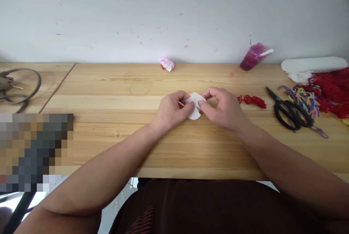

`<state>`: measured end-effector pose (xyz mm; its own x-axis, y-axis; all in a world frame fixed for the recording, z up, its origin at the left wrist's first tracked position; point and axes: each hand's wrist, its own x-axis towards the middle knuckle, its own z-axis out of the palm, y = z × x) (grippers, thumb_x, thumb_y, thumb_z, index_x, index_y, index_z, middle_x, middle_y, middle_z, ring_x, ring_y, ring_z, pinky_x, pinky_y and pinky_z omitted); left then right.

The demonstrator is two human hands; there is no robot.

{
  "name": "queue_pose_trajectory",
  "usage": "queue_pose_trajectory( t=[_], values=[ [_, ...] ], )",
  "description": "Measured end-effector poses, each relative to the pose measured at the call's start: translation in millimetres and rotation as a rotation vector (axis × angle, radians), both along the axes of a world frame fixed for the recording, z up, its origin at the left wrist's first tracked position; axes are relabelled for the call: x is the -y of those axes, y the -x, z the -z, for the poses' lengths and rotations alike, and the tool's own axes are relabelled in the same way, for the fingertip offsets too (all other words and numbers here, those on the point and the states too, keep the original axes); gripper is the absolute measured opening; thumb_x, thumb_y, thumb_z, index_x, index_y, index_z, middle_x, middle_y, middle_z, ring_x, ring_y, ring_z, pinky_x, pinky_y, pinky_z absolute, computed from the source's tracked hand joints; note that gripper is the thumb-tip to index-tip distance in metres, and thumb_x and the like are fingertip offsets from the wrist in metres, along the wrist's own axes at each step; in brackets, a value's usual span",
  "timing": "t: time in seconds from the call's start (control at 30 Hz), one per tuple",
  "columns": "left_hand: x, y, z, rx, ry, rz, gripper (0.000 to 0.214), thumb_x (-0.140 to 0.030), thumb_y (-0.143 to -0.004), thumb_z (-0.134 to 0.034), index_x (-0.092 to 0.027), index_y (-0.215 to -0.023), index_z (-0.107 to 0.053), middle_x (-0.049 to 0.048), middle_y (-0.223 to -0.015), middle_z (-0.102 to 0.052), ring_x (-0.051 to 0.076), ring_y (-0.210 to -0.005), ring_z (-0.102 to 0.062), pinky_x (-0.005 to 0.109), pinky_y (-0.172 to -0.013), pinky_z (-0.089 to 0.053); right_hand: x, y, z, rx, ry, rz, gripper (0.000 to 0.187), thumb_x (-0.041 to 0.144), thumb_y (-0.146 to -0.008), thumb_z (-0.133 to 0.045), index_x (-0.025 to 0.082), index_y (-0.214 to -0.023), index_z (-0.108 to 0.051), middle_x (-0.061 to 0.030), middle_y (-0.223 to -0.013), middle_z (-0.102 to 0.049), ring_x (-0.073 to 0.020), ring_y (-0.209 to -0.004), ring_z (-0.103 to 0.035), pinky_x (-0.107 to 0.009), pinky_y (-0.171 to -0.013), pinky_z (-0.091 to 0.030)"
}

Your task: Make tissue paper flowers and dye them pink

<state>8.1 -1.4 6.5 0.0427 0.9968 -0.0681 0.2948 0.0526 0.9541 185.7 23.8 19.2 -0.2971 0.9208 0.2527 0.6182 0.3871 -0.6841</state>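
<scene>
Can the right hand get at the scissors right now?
Probably yes: nothing covers the scissors, and only a small red yarn bundle lies between. The right hand pinches white tissue, though, and would likely release it first.

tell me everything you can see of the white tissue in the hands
The white tissue looks thin and soft, like paper. It is creased, with a rounded upper edge and a lower part flaring out below the grip. The left hand and right hand pinch it from either side, over the wooden table; whether it touches the wood cannot be told.
</scene>
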Motion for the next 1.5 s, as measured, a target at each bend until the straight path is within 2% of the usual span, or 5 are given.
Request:
queue_pose_trajectory(
  t=[0.3, 0.53, 0.8, 1.1, 1.5],
  values=[
    [0.9, 0.4, -0.6, -0.012, 0.004, -0.001, 0.009, -0.026, -0.080, -0.068, -0.019, -0.081, -0.063, -0.0013, -0.066, -0.068, 0.013, -0.057, -0.061, 0.023, -0.053, -0.044, -0.4, -0.3, 0.3, -0.013, 0.041, 0.042, 0.010, 0.027, -0.078, -0.067, 0.022, -0.072, -0.061, -0.0013, -0.074, -0.069, -0.0203, -0.073, -0.060, -0.035, -0.069, -0.044],
    [0.8, -0.3, -0.4, 0.010, -0.011, -0.005, 0.012, -0.029, -0.081, -0.069, -0.019, -0.082, -0.063, -0.0013, -0.070, -0.068, 0.012, -0.059, -0.061, 0.023, -0.053, -0.044, 4.1, 3.2, -0.1, -0.117, 0.055, -0.075, 0.004, 0.021, -0.079, -0.065, 0.022, -0.076, -0.062, 0.0001, -0.074, -0.066, -0.0165, -0.066, -0.058, -0.032, -0.064, -0.046],
    [0.8, -1.6, 0.4, 0.009, -0.071, -0.030, 0.008, -0.025, -0.080, -0.068, -0.018, -0.078, -0.063, -0.0011, -0.070, -0.068, 0.011, -0.059, -0.058, 0.023, -0.055, -0.045, 2.7, 2.8, 3.9, -0.126, 0.071, 0.008, 0.008, 0.025, -0.075, -0.068, 0.021, -0.080, -0.063, -0.0029, -0.083, -0.067, -0.0174, -0.067, -0.061, -0.033, -0.063, -0.049],
    [-0.1, -0.9, 2.3, 0.008, -0.074, -0.022, 0.009, -0.023, -0.078, -0.069, -0.018, -0.075, -0.063, -0.0017, -0.067, -0.068, 0.011, -0.057, -0.059, 0.022, -0.054, -0.044, 1.8, 4.6, 1.0, -0.166, 0.157, 0.034, 0.010, 0.026, -0.078, -0.068, 0.021, -0.075, -0.060, 0.0015, -0.067, -0.063, -0.0123, -0.052, -0.054, -0.028, -0.054, -0.042],
    [-1.1, -1.0, 1.2, 0.063, -0.043, -0.040, 0.009, -0.024, -0.078, -0.067, -0.019, -0.076, -0.060, -0.0007, -0.065, -0.070, 0.014, -0.058, -0.064, 0.024, -0.053, -0.048, 3.4, 4.2, -0.8, -0.181, 0.198, 0.003, 0.007, 0.023, -0.075, -0.066, 0.021, -0.076, -0.060, 0.0027, -0.062, -0.061, -0.0110, -0.048, -0.052, -0.026, -0.048, -0.039]
  ],
)
